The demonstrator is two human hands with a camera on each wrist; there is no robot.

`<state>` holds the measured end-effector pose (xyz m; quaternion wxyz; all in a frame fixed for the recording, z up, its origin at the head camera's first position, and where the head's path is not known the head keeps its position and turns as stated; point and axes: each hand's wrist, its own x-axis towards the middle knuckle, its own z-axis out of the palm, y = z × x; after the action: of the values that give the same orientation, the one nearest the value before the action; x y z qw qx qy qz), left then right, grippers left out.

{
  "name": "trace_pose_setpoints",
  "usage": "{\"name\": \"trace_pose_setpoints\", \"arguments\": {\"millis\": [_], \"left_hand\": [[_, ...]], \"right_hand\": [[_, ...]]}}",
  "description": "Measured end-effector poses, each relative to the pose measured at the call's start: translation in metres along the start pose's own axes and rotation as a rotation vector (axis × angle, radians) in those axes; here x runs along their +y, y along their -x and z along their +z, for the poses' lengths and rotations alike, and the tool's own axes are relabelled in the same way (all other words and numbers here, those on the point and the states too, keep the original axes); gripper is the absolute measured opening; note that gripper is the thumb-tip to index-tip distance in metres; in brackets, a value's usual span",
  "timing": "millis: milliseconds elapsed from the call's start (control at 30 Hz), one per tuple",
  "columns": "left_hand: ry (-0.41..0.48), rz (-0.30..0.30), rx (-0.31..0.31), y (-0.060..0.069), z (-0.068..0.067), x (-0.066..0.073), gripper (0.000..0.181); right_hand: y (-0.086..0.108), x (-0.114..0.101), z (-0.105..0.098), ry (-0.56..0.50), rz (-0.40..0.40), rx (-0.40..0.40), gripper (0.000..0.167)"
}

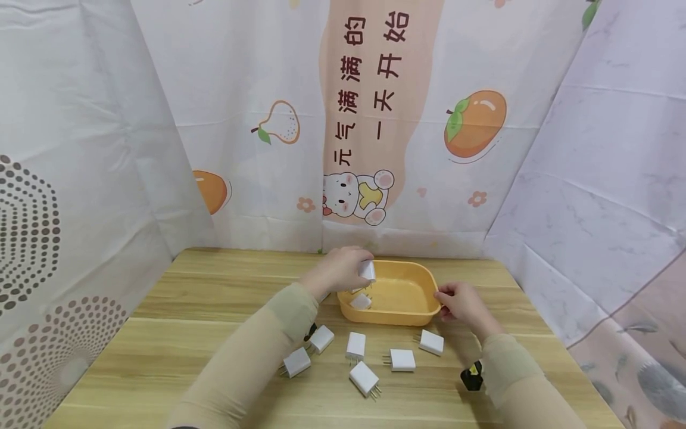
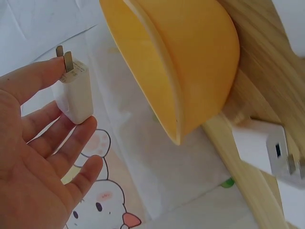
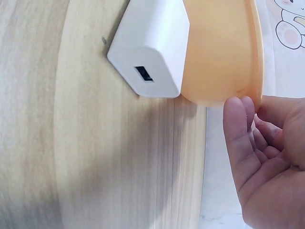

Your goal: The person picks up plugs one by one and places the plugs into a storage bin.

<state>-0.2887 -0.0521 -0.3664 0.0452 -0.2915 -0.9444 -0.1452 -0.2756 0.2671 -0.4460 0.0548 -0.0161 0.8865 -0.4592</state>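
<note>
Above the left end of the yellow basin [image 1: 404, 319], the left hand [image 1: 340, 271] pinches a white plug adapter [image 1: 367, 271]. The left wrist view shows this adapter [image 2: 76, 93] between thumb and fingers of the left hand [image 2: 43, 129], its two prongs beside the thumb. Inside the basin lies another adapter [image 1: 361, 301], partly in view. At the basin's right end the right hand [image 1: 463, 304] holds the rim; in the right wrist view the right hand [image 3: 271, 157] pinches the edge of the basin [image 3: 221, 52] between thumb and fingers.
Several white adapters lie on the wooden table [image 1: 214, 298] in front of the basin, among them one near the middle [image 1: 364, 379] and one at the right [image 1: 431, 342]. A black object [image 1: 472, 376] is beside the right forearm. A printed curtain [image 1: 257, 179] hangs behind the table.
</note>
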Motion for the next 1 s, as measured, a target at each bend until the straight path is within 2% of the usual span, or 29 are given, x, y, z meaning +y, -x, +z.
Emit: {"name": "trace_pose_setpoints", "arguments": {"millis": [200, 433, 633, 1000], "left_hand": [[-0.013, 0.005, -0.011, -0.004, 0.001, 0.010, 0.056], [-0.013, -0.005, -0.002, -0.005, 0.003, 0.010, 0.054], [-0.008, -0.019, -0.025, -0.008, 0.010, 0.008, 0.056], [-0.008, -0.039, -0.074, -0.013, 0.024, 0.014, 0.057]], "right_hand": [[0.000, 0.001, 0.001, -0.007, 0.010, -0.002, 0.026], [0.000, 0.000, 0.001, -0.016, 0.009, 0.006, 0.026], [-0.001, -0.001, 0.001, -0.015, 0.006, 0.002, 0.025], [-0.002, 0.000, 0.000, -0.019, 0.007, -0.005, 0.027]]}}
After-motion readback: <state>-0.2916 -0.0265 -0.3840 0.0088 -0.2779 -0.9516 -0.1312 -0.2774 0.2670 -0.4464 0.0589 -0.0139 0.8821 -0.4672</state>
